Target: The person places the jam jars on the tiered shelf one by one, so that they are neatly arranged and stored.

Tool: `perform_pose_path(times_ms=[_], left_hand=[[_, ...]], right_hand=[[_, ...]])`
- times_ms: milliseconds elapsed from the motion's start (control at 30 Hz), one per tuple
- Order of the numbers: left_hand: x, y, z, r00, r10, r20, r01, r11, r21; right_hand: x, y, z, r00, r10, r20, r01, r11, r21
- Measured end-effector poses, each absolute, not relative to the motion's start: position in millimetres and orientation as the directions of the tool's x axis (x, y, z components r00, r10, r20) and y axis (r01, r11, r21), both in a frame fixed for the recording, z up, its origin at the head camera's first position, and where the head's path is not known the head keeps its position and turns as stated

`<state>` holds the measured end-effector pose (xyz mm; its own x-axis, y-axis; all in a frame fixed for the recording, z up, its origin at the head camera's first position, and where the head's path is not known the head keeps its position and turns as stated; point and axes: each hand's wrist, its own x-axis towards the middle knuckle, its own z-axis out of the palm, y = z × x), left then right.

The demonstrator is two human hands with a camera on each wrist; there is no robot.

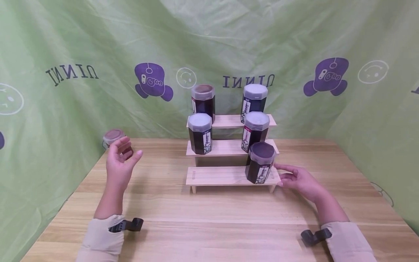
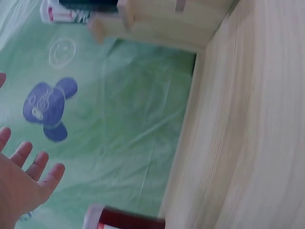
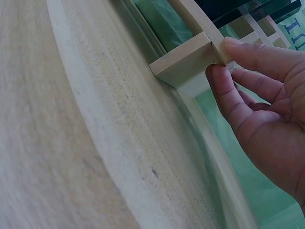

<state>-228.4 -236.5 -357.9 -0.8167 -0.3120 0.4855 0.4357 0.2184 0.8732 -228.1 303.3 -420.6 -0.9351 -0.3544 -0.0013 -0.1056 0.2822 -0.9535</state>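
A three-tier wooden display stand holds several dark-filled, eight-sided jars with plastic lids. One jar stands at the right end of its lowest step. My right hand pinches that step's right end, and the right wrist view shows thumb and fingertip at the corner of the wooden board. Over at the left, my left hand is raised with fingers spread and nothing in them. Behind it, partly hidden, a jar with a reddish-brown lid is at the table's back left; its dark red side appears in the left wrist view.
On the middle step are two white-lidded jars, left and right. The top step carries a brown-lidded jar and a white-lidded jar. A green printed cloth hangs behind and beside the wooden table.
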Motion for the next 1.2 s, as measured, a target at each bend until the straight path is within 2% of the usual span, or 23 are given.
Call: perform_pose_path(times_ms=[233, 600, 1200], left_hand=[[-232, -260, -362, -0.818, -0.401, 0.411, 0.342, 0.235, 0.91], [-239, -281, -376, -0.836, -0.445, 0.322, 0.29, 0.139, 0.947], [-244, -304, -395, -0.848, -0.51, 0.148, 0.116, 0.093, 0.989]], right_hand=[[-229, 304, -422, -0.933, -0.36, 0.016, -0.123, 0.277, -0.953], [-229, 304, -422, -0.933, -0.361, 0.015, -0.122, 0.278, -0.953], [-231, 304, -423, -0.931, -0.365, 0.011, -0.122, 0.281, -0.952]])
